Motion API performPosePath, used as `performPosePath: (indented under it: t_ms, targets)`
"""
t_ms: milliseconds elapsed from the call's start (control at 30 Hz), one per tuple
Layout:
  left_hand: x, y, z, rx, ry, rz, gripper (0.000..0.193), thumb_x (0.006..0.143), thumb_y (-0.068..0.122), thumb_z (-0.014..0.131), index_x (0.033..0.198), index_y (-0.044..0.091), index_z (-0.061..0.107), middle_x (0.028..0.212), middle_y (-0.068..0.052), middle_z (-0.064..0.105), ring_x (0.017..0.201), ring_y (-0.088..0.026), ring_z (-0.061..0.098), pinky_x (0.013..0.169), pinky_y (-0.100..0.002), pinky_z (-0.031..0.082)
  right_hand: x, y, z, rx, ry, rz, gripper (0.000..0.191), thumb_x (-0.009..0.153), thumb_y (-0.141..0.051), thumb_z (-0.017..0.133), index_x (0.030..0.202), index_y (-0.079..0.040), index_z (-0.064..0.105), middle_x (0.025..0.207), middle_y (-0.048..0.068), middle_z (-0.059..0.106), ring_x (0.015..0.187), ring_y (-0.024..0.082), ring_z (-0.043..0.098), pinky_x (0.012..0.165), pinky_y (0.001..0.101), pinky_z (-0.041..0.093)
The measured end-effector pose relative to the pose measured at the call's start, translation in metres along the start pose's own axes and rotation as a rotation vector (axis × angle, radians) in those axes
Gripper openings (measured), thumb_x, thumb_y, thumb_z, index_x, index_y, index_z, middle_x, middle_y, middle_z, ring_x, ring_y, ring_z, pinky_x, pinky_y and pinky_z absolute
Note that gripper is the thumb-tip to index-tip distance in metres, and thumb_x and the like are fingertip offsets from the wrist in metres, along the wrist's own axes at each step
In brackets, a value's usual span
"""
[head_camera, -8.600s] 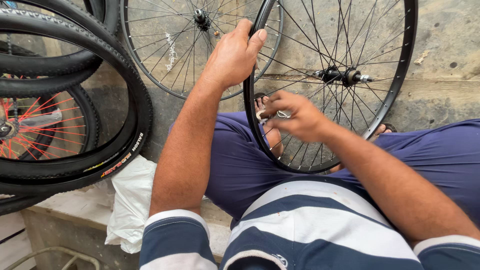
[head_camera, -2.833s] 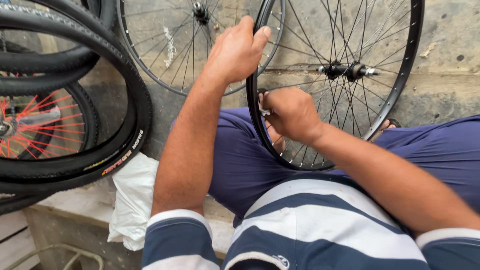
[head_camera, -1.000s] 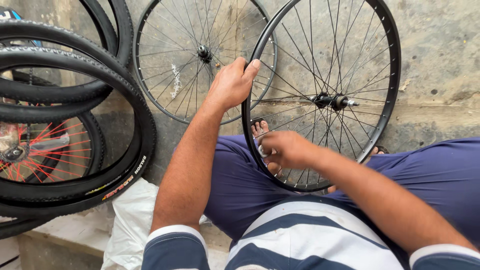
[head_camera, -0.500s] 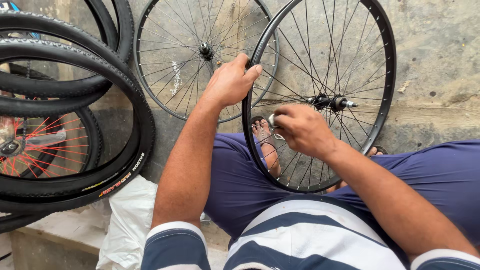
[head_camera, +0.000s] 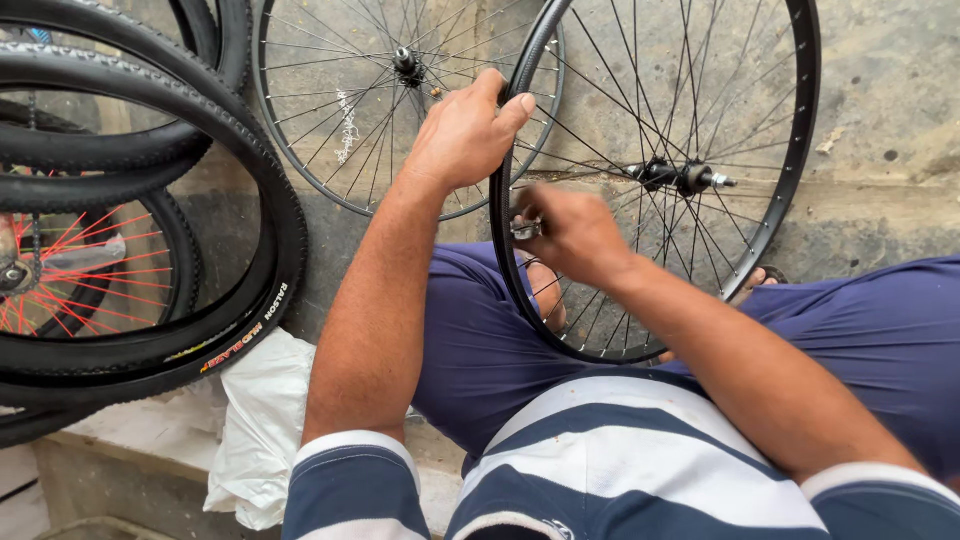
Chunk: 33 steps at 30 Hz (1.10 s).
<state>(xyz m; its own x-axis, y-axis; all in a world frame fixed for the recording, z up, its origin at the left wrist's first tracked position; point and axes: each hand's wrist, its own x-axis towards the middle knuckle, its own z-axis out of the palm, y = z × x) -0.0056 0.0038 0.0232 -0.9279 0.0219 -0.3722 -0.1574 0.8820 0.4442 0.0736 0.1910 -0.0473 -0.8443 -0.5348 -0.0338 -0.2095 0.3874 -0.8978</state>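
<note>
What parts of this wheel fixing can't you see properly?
All in the head view:
- The small metal tool in the right hand: blurred and mostly covered by the fingers, so its kind is unclear.
- The black rim: its top is cut off by the picture's upper edge.
- The left hand hides the rim section it grips.
- The foot behind the spokes: partly hidden by the rim and leg.
- The tyres: cut off at the left edge.

The right hand (head_camera: 575, 235) is motion-blurred, hiding its small metal tool (head_camera: 524, 229); the black wheel (head_camera: 800, 150) runs past the top edge.
</note>
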Motion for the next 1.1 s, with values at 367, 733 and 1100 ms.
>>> performPosePath:
  t_ms: [367,733,1100]
  targets:
    - [0.001,0.002,0.003,0.010,0.027,0.043,0.048,0.100,0.051,0.052,0.104,0.003,0.057,0.097,-0.021,0.072,0.100,-0.042,0.066,0.085,-0.055,0.048,0.004,0.003,-0.003,-0.056,-0.002,-0.025,0.028,0.080,-0.020,0.082,0.101,-0.007,0.070,0.090,0.010,0.074,0.084,0.029,0.072,0.075,0.0421,0.056]
    - [0.002,-0.001,0.007,0.035,0.075,0.124,0.047,0.102,0.050,0.054,0.103,0.003,0.057,0.101,-0.025,0.071,0.101,-0.047,0.063,0.085,-0.056,0.047,0.003,-0.019,-0.011,-0.086,0.063,-0.076,0.020,0.080,-0.012,0.076,0.098,-0.009,0.066,0.094,0.010,0.074,0.093,0.032,0.071,0.081,0.0435,0.055]
    - [0.003,0.002,0.006,0.052,0.052,0.116,0.047,0.103,0.048,0.052,0.104,0.002,0.055,0.100,-0.024,0.072,0.101,-0.046,0.065,0.086,-0.057,0.047,0.008,-0.008,-0.013,-0.236,0.009,-0.115,0.026,0.087,-0.024,0.082,0.104,-0.010,0.068,0.084,0.013,0.073,0.080,0.033,0.071,0.071,0.0454,0.055]
